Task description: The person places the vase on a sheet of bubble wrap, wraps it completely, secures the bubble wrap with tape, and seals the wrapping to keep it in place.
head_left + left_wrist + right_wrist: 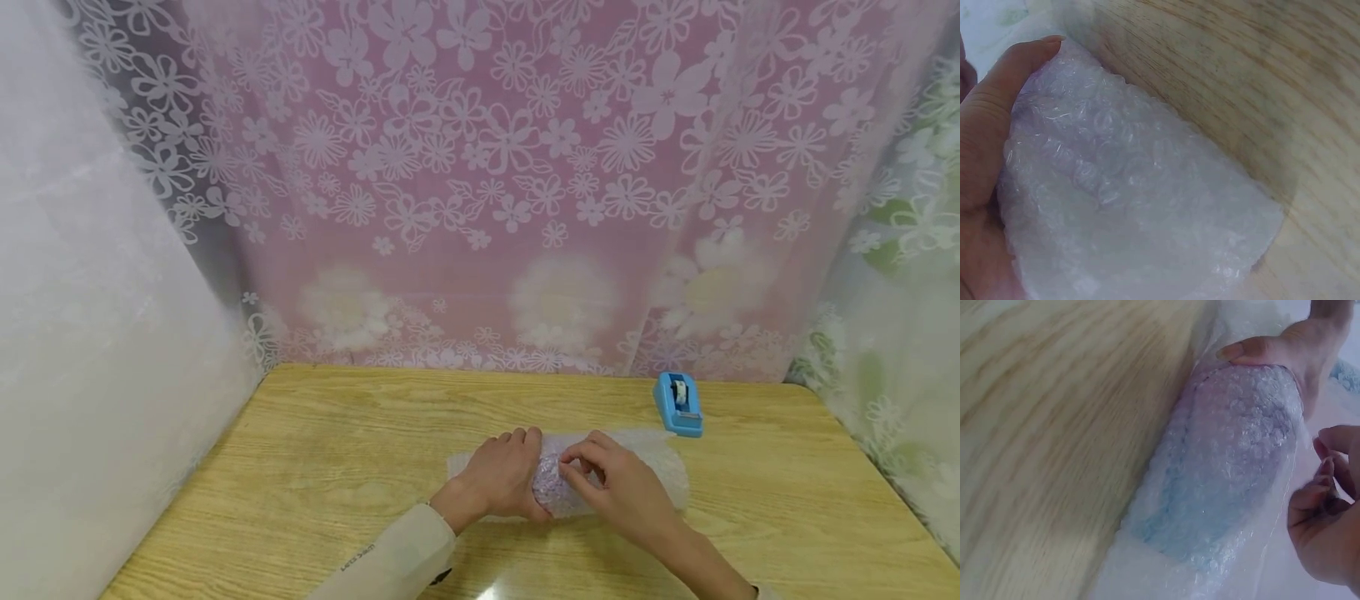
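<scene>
A bundle in clear bubble wrap (549, 479) lies crosswise on the table, with purple showing through near its middle. In the right wrist view the wrapped thing (1225, 462) looks purple at one end and teal at the other. My left hand (501, 475) grips the bundle from its left part, thumb on the near side and fingers over the far side. Curled over the right part is my right hand (618, 483), thumb and forefinger tips close together by the wrap's surface. Whether these fingertips hold anything, I cannot tell.
A blue tape dispenser (678, 406) with a roll in it stands behind the bundle, to the right. The wood-grain table (337, 450) reaches back to a pink flowered curtain (480, 183). A pale sheet (97, 292) hangs at the left, another flowered sheet (892, 375) at the right.
</scene>
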Demonstrator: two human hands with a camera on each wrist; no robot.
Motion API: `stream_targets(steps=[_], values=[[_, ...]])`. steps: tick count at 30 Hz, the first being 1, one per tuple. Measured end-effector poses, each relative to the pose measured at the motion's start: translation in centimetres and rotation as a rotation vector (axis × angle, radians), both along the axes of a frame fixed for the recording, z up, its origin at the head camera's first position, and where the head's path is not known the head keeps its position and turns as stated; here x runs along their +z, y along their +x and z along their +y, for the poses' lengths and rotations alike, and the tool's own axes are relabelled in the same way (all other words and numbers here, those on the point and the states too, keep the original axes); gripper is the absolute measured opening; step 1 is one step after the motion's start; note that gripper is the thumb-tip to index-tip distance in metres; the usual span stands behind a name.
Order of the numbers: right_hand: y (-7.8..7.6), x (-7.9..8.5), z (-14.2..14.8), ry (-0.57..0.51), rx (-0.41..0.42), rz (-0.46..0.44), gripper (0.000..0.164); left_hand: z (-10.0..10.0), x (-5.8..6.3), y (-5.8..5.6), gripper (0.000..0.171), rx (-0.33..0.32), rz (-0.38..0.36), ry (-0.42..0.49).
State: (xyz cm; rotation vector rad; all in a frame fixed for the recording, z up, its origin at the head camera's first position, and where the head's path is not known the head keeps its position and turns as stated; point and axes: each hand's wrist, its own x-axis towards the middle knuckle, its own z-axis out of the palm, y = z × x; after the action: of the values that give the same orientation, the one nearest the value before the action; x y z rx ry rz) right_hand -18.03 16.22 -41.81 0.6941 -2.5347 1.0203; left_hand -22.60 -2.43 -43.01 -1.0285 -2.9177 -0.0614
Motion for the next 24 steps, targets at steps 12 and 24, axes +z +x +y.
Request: stream_targets(steps=[12, 24], values=[[-0.2, -1.8, -0.3, 0.267, -0.032, 0.262, 0.037, -0.1, 0.0, 0.0, 0.078, -0.004, 0.02, 0.001], [0.3, -1.0, -1.1, 0.462, -0.134, 0.166, 0.041, 0.0, 0.0, 0.2, 0.081, -0.005, 0.035, -0.004]])
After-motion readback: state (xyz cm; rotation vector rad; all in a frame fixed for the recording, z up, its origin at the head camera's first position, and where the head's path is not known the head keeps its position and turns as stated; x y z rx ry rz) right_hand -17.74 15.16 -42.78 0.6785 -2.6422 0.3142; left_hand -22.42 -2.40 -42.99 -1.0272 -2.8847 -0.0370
